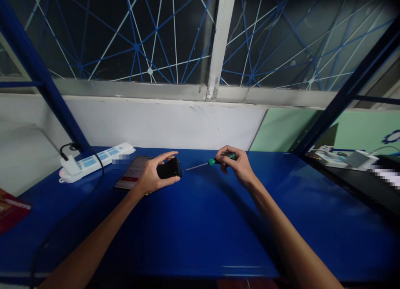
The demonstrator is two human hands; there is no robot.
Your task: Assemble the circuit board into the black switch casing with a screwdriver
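Above the blue table, my left hand grips a small black box-shaped device between thumb and fingers. What exactly the device is I cannot make out. My right hand is closed round the green and black handle of a screwdriver. Its thin metal shaft points left, and the tip is at the device's right side, where a tiny screw or fitting seems to sit. Whether the tip touches it I cannot tell. Behind my left hand lies a phone with a lit screen, partly covered by the hand.
A white power strip with a plugged-in adapter and black cable lies at the back left of the blue table. A red packet is at the left edge. Blue frame posts rise on both sides. Another power strip stands at right.
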